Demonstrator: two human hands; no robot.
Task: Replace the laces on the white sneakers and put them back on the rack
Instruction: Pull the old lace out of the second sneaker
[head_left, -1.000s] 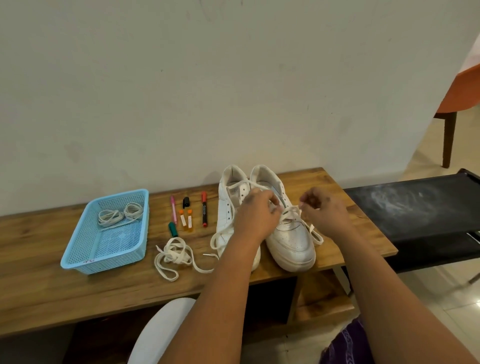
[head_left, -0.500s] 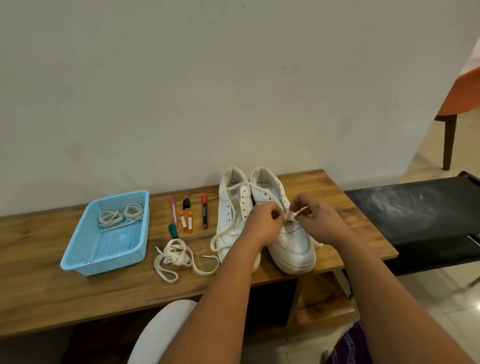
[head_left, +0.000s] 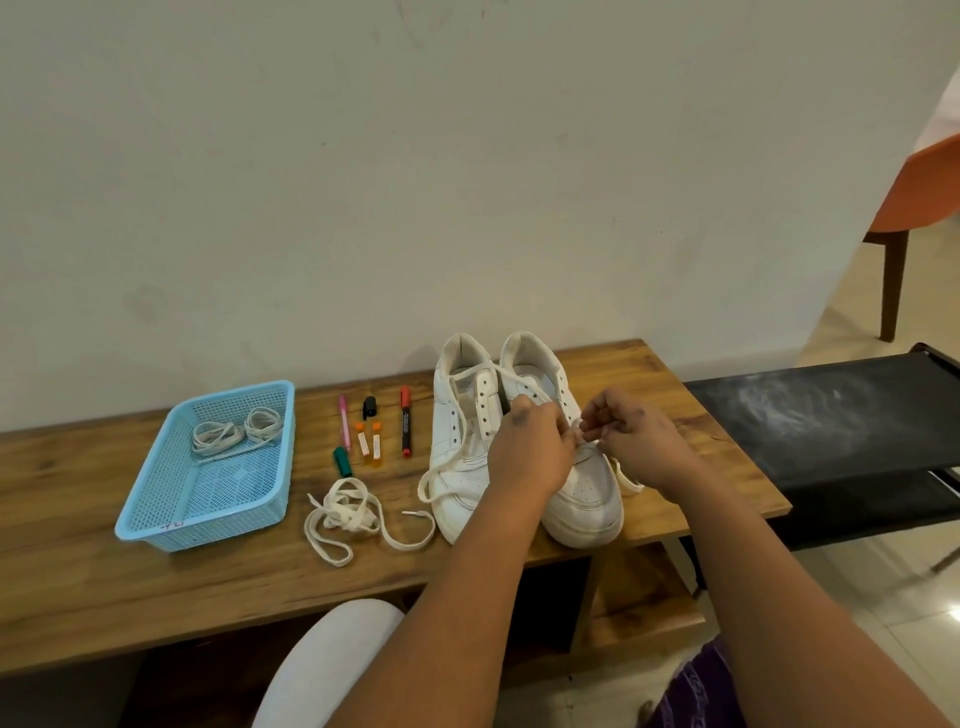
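Once the hands closed in from either side, left hand (head_left: 530, 449) and right hand (head_left: 631, 441) both pinched the cream flat lace (head_left: 581, 434) over the right-side white leather sneaker (head_left: 582, 483) on the wooden bench (head_left: 156, 587). Lace was still coming out; swap looked early.

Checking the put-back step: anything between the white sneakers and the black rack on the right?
Nothing visible. The white sneakers sit near the wooden bench's right end; the black fabric rack adjoins it.

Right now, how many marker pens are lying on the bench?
6, all between the blue basket and the sneakers: pink pen, black marker, red marker, two small orange ones, and green marker. None appears hidden.
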